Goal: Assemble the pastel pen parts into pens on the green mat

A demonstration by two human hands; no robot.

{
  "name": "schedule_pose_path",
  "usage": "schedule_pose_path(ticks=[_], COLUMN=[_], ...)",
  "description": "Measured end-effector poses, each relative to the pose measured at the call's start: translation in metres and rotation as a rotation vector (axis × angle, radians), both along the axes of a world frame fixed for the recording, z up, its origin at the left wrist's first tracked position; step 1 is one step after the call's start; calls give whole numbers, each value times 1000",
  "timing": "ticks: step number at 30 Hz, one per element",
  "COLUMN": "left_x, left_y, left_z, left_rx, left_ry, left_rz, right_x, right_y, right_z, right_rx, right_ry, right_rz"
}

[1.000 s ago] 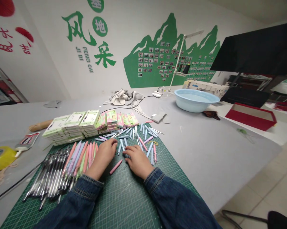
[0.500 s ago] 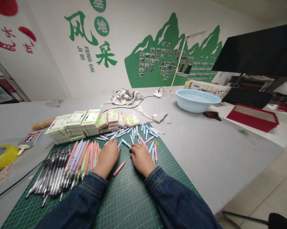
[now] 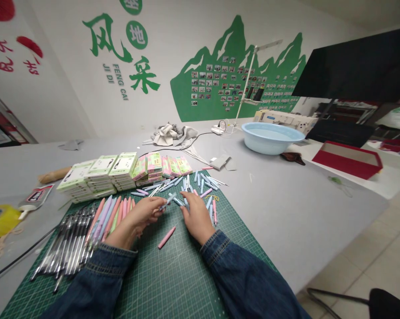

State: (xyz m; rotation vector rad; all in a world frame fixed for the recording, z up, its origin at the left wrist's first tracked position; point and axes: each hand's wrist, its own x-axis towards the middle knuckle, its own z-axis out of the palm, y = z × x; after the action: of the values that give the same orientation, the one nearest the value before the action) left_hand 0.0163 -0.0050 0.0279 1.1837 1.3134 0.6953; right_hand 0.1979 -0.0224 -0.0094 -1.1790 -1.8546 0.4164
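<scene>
My left hand [image 3: 147,213] is closed, pinching a light blue pen barrel [image 3: 168,201] that is tilted just above the green cutting mat [image 3: 173,279]. To its right, my right hand [image 3: 198,215] has its thumb and fingers apart over loose blue pen parts [image 3: 186,203]; its fingertips are partly hidden. On the mat between my wrists lies a pink pen barrel [image 3: 166,237]. More blue, pink and purple pen parts are scattered beyond both hands. Left of my left hand, a row of coloured pens [image 3: 108,217] overlaps a pile of clear pens with black ends [image 3: 65,243].
Stacked white-green boxes [image 3: 122,170] and pink-green boxes [image 3: 154,164] line the mat's far edge. Yellow tape [image 3: 3,219] and a glue tube [image 3: 37,198] sit at left. A blue basin [image 3: 271,138], cloth scraps [image 3: 173,135] and a red box [image 3: 346,159] stand farther off.
My left hand has lifted off the mat and turned, now with a blue pen barrel in its fingers. My right hand has shifted slightly right and forward among the blue parts.
</scene>
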Motion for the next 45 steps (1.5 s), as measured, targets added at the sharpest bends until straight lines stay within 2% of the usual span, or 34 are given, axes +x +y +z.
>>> schedule_pose_path(ticks=[2, 6, 9, 13, 15, 17, 19, 21, 24, 28, 32, 34, 35, 37, 39, 42, 45], left_x=[0, 4, 10, 10, 6, 2, 2, 6, 16, 21, 11, 9, 10, 16, 26, 39, 45], left_y=[-4, -11, -15, -10, -4, 3, 8, 11, 10, 6, 6, 6, 5, 1, -4, -10, -13], left_z=[6, 18, 25, 24, 16, 5, -6, -13, -14, -6, -5, -7, -8, -9, -6, 3, 13], left_rx=[-72, -84, -15, 178, 318, 455, 545, 582, 570, 611, 684, 666, 643, 568, 522, 638, 812], left_ry=[-89, -31, -4, 1, 197, 497, 725, 799, 672, 446, 681, 771, 749, 561, 315, 158, 242], left_rz=[-73, -127, -50, 137, 215, 222, 153, 65, -24, 12, 68, 51, 16, -83, -123, -78, -114], right_x=[-1, -3, -7, -10, -9, -7, -3, 0, 1, 0, 7, 13, 15, 18, 17, 13, 11], right_y=[-1, -3, -1, 4, 5, 6, 6, 5, 4, 4, 8, 11, 12, 13, 13, 11, 9], right_z=[3, 4, 0, -4, -3, -1, 3, 5, 7, 7, 10, 13, 14, 16, 15, 14, 12], right_rx=[9, -37, -153, -408, -532, -601, -644, -689, -725, -745, -631, -563, -556, -538, -529, -557, -514], right_ry=[51, 72, 193, 616, 834, 995, 1097, 1159, 1203, 1224, 1237, 1268, 1286, 1277, 1222, 1136, 1040], right_rz=[48, 172, 192, 242, 240, 198, 185, 210, 218, 206, 158, 143, 155, 157, 158, 220, 252])
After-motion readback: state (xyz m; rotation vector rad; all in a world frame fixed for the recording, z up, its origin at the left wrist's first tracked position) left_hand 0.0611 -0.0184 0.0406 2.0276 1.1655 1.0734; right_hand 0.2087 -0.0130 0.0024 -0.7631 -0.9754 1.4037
